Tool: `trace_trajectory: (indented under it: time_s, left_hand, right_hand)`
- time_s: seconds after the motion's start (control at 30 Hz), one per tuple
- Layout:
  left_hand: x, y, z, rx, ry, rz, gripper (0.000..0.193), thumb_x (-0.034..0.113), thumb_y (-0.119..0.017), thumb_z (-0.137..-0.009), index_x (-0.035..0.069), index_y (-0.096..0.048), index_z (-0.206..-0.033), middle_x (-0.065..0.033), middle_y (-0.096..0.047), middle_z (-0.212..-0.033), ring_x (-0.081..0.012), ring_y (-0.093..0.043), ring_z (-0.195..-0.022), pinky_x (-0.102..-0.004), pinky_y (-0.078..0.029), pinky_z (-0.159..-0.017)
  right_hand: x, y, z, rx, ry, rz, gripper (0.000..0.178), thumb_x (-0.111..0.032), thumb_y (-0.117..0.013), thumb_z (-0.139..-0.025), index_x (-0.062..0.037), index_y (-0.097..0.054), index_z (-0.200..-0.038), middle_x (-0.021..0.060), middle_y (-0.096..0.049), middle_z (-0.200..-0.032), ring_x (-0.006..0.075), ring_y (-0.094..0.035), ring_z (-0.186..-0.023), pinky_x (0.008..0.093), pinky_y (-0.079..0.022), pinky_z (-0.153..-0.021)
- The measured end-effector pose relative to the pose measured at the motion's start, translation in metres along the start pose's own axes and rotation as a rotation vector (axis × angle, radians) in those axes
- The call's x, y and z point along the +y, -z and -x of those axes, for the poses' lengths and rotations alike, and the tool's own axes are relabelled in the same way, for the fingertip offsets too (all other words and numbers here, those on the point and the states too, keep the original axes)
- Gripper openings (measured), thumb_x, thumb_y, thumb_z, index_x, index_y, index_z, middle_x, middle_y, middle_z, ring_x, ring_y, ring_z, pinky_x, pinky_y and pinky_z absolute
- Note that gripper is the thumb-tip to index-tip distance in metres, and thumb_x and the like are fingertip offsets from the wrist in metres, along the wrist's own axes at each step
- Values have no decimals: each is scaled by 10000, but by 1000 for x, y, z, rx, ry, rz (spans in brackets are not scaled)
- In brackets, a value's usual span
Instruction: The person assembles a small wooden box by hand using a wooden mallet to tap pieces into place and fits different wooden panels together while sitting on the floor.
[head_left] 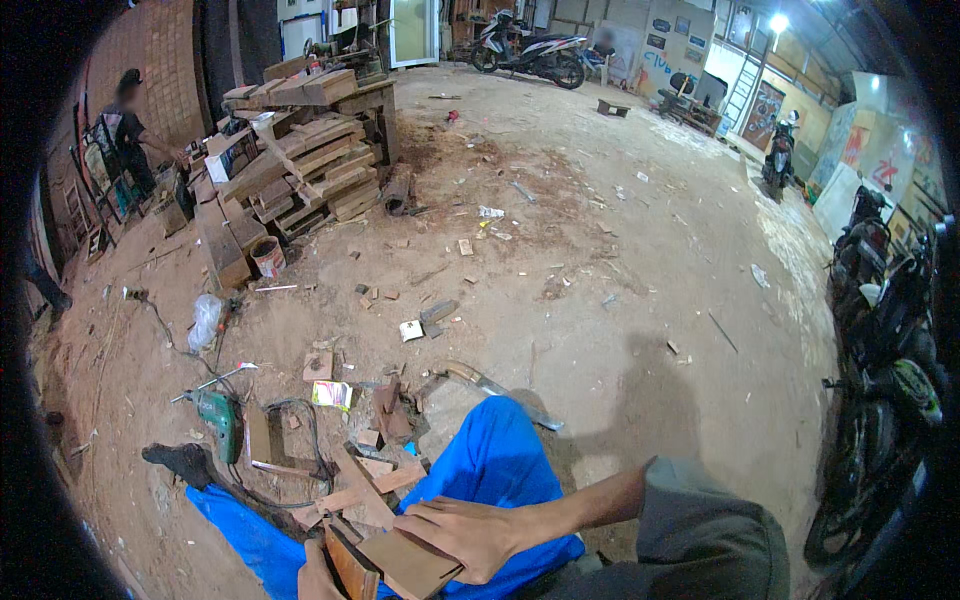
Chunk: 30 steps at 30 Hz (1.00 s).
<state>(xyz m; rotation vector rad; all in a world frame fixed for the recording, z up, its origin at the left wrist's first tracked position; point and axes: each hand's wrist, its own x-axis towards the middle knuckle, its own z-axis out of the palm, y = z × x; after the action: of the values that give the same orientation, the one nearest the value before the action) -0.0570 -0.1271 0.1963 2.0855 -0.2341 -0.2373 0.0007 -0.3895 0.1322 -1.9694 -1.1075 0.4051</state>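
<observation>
My left hand (318, 574), partly cut off by the lower edge, is closed around a small reddish-brown wooden piece (352, 562) with a dark gap along its top. Beside it, my right hand (468, 532) lies over a flat brown piece (408, 566), fingers wrapped over its upper edge. Whether that piece is a thin board or folded sandpaper I cannot tell. The two pieces are close together or touching. Just beyond lie crossed wooden strips (366, 486). My blue-trousered knee (500, 450) is raised next to my right hand.
A green power drill (219, 422) with its cord lies left, near a wooden frame (262, 440). A long blade with a wooden handle (490, 386) lies beyond my knee. Stacked timber (320, 170) stands far left, near another person (128, 140). Motorcycles (880, 420) line the right.
</observation>
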Motion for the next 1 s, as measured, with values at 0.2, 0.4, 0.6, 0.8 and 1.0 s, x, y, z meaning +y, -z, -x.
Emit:
trace_trajectory:
  time_s: [0.2, 0.4, 0.6, 0.8, 1.0]
  left_hand:
    - [15, -6, -9, -37, 198, -62, 768, 326, -796, -739, -42, -399, -1283, -260, -674, -957, -434, -692, -894, -464, -549, -750]
    - [6, -8, -1, -87, 116, -401, 936, 312, -838, -688, -90, -319, -1355, -294, -639, -1015, -496, -641, -926, -510, -533, -774]
    - [2, -3, 3, -145, -177, -463, 1105, 331, -909, -591, -92, -305, -1413, -321, -505, -1233, -527, -510, -1140, -537, -442, -966]
    - [0, -2, -5, -173, -531, -423, 1064, 507, -897, -568, -40, -415, -1343, -267, -541, -1078, -449, -533, -960, -499, -443, -830]
    - [-15, -6, -4, -72, -630, -263, 1052, 674, -872, -540, -2, -507, -1259, -233, -560, -995, -438, -539, -836, -505, -444, -728]
  right_hand:
    - [16, 0, -2, 148, 19, 206, 973, -184, -789, -576, 74, -338, -1399, 268, -463, -1324, 443, -512, -1208, 490, -408, -1066]
    - [15, 18, 1, -226, -95, -90, 853, -156, -738, -643, 80, -364, -1373, 264, -492, -1267, 450, -523, -1182, 509, -410, -1041]
    - [21, 22, 0, -609, 22, -304, 585, -91, -674, -620, 25, -523, -1173, 213, -572, -982, 368, -554, -953, 432, -462, -813]
    - [29, 10, -2, -1012, -96, -835, 477, -85, -670, -617, 37, -588, -1070, 184, -637, -900, 252, -584, -793, 398, -469, -723]
    - [35, -13, 5, -811, -108, -1172, 474, -138, -728, -666, 21, -607, -1095, 195, -643, -902, 294, -615, -831, 405, -493, -745]
